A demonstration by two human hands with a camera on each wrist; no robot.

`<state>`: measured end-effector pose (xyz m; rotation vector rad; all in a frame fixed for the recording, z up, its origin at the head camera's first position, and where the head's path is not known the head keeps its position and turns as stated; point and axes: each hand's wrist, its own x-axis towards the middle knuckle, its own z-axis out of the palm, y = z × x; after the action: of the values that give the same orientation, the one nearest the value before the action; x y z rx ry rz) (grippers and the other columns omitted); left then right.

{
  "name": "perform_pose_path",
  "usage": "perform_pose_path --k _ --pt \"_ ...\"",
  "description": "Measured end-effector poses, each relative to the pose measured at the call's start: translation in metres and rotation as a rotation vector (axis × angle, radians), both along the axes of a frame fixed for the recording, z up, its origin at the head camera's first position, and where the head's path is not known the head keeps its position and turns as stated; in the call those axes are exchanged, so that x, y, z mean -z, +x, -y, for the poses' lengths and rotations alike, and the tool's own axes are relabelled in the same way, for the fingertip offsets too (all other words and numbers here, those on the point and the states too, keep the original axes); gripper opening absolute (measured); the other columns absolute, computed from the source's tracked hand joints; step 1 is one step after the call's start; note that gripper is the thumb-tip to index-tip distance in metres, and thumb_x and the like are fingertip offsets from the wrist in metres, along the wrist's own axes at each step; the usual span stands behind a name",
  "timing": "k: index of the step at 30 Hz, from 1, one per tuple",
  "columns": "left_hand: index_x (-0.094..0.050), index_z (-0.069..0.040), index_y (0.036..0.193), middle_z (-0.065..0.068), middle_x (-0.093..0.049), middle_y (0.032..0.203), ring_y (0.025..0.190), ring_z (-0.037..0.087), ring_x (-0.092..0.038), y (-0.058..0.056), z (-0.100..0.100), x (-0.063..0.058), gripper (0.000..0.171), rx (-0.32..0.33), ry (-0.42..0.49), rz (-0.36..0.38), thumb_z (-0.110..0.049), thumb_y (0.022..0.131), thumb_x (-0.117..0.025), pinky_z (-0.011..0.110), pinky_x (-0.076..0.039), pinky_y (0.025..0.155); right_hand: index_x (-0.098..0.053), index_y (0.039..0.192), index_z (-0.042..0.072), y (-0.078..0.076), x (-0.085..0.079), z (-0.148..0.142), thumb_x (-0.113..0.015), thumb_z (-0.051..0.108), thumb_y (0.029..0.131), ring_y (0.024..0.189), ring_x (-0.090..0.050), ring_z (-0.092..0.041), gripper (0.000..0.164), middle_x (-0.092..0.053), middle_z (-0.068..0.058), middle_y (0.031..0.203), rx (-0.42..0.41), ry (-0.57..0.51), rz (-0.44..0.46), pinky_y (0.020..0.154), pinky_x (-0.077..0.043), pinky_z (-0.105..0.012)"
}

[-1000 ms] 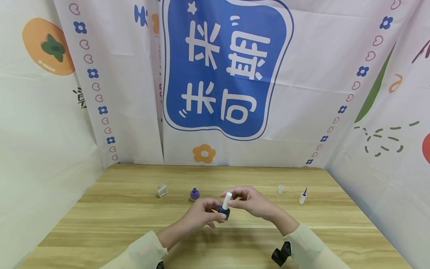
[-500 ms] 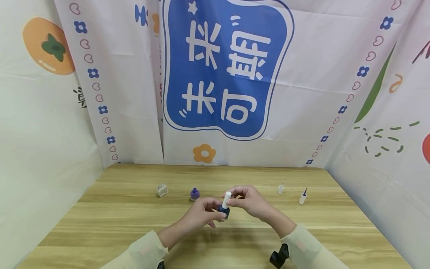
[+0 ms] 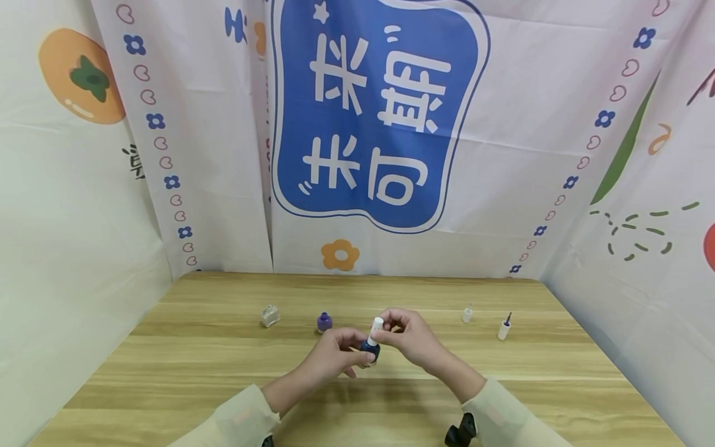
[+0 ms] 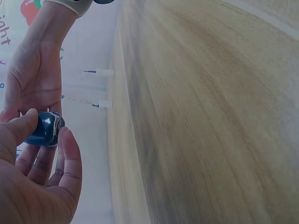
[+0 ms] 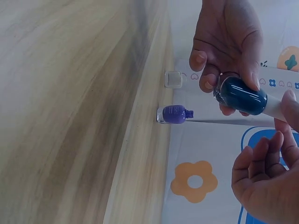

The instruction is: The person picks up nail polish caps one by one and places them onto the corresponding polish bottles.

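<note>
My left hand (image 3: 335, 355) grips a dark blue nail polish bottle (image 5: 244, 96) by its glass body, above the table. On its neck is a white cap (image 3: 376, 331), which my right hand (image 3: 412, 336) pinches between thumb and finger. The bottle leans slightly, cap upward. Beyond my left hand stands an uncapped purple nail polish bottle (image 3: 324, 322). Farther left is an uncapped clear bottle (image 3: 270, 316). Over on the right, two white caps stand brush-up: one with a dark brush (image 3: 504, 326), and a smaller cap (image 3: 467, 314) with a pale brush.
The wooden table (image 3: 223, 372) ends at a printed white curtain (image 3: 503, 155) at the back, with more cloth at both sides. A black wrist camera (image 3: 461, 431) sits at my right sleeve.
My right hand has shifted slightly left and turned with its fingers on the cap. The blue bottle has moved a little left. The other bottles and caps stay put.
</note>
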<state>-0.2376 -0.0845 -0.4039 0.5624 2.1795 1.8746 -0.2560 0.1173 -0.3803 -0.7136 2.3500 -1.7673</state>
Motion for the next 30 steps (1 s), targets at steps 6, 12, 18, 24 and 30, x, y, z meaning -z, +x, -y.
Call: perform_pose_path --k 6,12,18,24,30 --pt "-0.068 0.001 0.102 0.006 -0.068 0.088 0.076 0.019 -0.066 0.001 -0.0011 0.0006 0.023 -0.017 -0.005 -0.003 -0.011 0.084 -0.076 0.03 -0.056 0.056 -0.065 0.097 0.004 0.0022 0.0009 0.0001 -0.07 0.014 0.091 0.075 -0.049 -0.017 0.013 -0.054 -0.002 0.084 -0.002 -0.003 -0.012 0.063 -0.043 -0.026" --pt "-0.068 0.0 0.102 0.006 -0.068 0.088 0.075 0.019 -0.066 0.0019 -0.0011 0.0005 0.022 -0.022 -0.009 -0.01 -0.011 0.084 -0.076 0.03 -0.056 0.055 -0.065 0.097 0.004 0.002 0.0021 -0.0008 -0.069 0.013 0.091 0.075 -0.05 -0.017 0.012 -0.055 -0.001 0.084 -0.011 -0.007 -0.019 0.063 -0.043 -0.026" --pt "-0.068 0.0 0.104 0.006 -0.067 0.09 0.076 0.019 -0.066 0.0015 -0.0023 0.0004 0.023 -0.018 -0.007 -0.014 -0.011 0.085 -0.076 0.03 -0.056 0.056 -0.066 0.099 0.005 0.0019 0.0016 -0.0026 -0.069 0.015 0.091 0.077 -0.053 -0.019 0.013 -0.058 -0.002 0.085 -0.012 0.014 -0.038 0.066 -0.046 -0.029" --pt "-0.068 0.0 0.106 0.006 -0.067 0.091 0.076 0.019 -0.066 0.0019 -0.003 -0.0005 0.025 -0.017 0.002 -0.015 -0.01 0.085 -0.075 0.031 -0.057 0.057 -0.066 0.101 0.005 0.003 -0.0025 -0.0037 -0.07 0.018 0.091 0.085 -0.056 -0.022 0.018 -0.061 -0.005 0.09 -0.008 0.036 -0.059 0.073 -0.049 -0.033" --pt "-0.067 0.0 0.106 0.006 -0.067 0.091 0.076 0.019 -0.065 0.0018 -0.0037 -0.0017 0.024 -0.014 0.006 -0.015 -0.01 0.085 -0.075 0.031 -0.057 0.058 -0.064 0.105 0.003 0.0027 -0.0024 -0.0046 -0.069 0.019 0.092 0.088 -0.056 -0.022 0.021 -0.062 -0.005 0.092 -0.005 0.035 -0.061 0.074 -0.05 -0.033"
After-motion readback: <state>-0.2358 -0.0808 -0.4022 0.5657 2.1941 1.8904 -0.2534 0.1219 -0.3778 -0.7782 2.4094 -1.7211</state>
